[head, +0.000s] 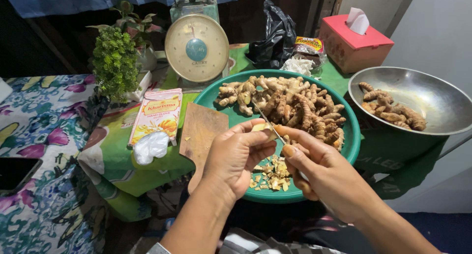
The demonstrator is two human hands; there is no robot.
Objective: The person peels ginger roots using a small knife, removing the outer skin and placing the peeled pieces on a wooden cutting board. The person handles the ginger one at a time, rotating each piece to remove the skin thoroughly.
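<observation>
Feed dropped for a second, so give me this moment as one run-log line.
left hand: holds root piece | right hand: holds knife, blade on piece | peelings in green basin | peeled roots in metal bowl

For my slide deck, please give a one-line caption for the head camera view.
Left hand holds a small root piece while right hand peels it with a knife over a green basin of roots.

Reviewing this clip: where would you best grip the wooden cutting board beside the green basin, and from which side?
Grip the wooden cutting board at its narrow lower end, coming from the near side. It tapers toward the person, overhangs the table edge, and only the left hand partly covers it.
</observation>
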